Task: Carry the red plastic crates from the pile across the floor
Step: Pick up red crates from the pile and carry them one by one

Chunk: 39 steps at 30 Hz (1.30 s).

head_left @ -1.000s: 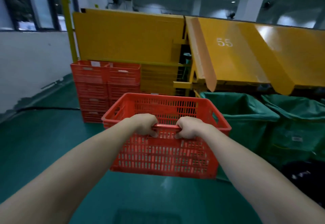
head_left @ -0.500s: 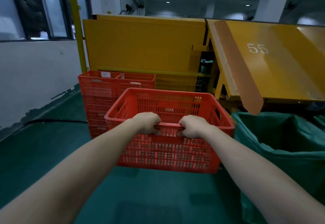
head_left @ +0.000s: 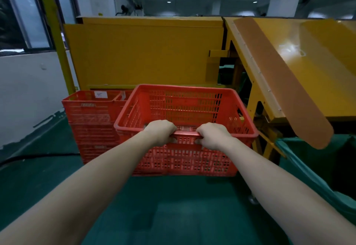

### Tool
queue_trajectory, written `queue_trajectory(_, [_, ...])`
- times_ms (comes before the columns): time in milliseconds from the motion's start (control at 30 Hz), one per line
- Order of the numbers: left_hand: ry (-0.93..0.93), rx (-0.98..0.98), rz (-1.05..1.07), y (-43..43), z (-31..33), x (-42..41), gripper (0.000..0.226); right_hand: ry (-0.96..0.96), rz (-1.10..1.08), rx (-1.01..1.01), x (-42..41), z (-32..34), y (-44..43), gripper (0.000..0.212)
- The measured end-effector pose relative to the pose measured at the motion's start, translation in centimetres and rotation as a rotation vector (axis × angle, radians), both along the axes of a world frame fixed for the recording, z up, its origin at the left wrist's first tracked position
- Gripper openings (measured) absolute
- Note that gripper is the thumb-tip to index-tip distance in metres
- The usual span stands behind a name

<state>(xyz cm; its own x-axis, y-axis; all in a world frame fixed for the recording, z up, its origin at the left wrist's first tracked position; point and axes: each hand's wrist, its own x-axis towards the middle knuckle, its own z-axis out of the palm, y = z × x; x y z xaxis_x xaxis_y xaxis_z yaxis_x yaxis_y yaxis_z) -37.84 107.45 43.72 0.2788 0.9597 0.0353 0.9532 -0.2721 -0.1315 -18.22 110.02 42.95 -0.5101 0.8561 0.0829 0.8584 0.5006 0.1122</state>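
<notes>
One red crate (head_left: 183,160) hangs off the green floor (head_left: 173,206), open top up, long axis running side to side across the person. The left hand (head_left: 160,132) and right hand (head_left: 213,136) both clench its near rim. Two crate stacks (head_left: 92,125) stand just behind it on the left.

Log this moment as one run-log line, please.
phase: carrying | left hand: grips near rim of red crate | right hand: grips same rim | load: empty, off floor | ahead: stacked red crates before yellow panel
</notes>
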Motion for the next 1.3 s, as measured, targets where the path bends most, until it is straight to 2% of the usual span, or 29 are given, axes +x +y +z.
queue_trajectory(333, [0.003,0.098,0.057,21.4,1.3,0.4,0.026,-0.026,0.064,0.087,0.2,2.3,22.1,0.022])
queue_trajectory(633, [-0.012,0.126,0.037,36.5,0.3,2.6,0.022,-0.049,0.077,0.133,2.5,1.6,37.0,0.024])
queue_trajectory(1000, [-0.055,0.054,-0.008,56.5,-4.4,1.2,0.021,-0.085,0.035,0.038,1.0,-2.9,56.6,0.025])
queue_trajectory(1300, [-0.069,-0.101,-0.026,71.0,-11.1,-1.6,0.026,-0.116,-0.002,-0.115,-1.6,-9.5,70.5,0.025])
